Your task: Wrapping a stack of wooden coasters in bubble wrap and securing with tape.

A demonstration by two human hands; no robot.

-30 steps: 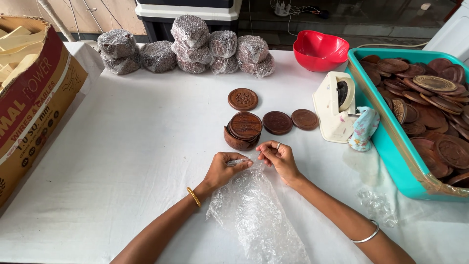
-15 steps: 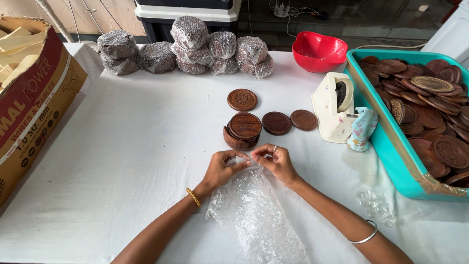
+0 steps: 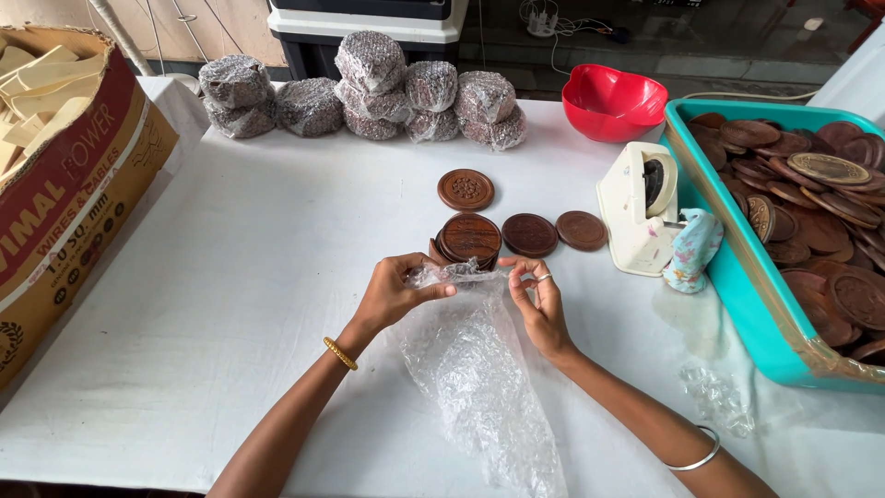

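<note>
Bubble wrap sheet point(image 3: 475, 369) lies on the white worktop point(image 3: 230, 277) in front of me, its far edge lifted. A second ago my hands were close together at that edge; now they have drawn apart and pulled it open. My left hand point(image 3: 395, 293) has its grip pinched on the left corner, and my right hand point(image 3: 542, 300) pinches the right corner. From this I judge the wrap is being spread for the stack of wooden discs point(image 3: 468, 240), which stands just beyond the raised edge, not yet touched.

Counting: one stack, three single discs point(image 3: 529, 234) lying flat near it, and seven wrapped bundles point(image 3: 369, 60) at the far side, as far as I can tell. One red bowl point(image 3: 613, 100), one cream tape dispenser point(image 3: 638, 205), one teal tray point(image 3: 737, 286) holding many more discs, too many to count, and one cardboard box point(image 3: 69, 184) on the left.
</note>
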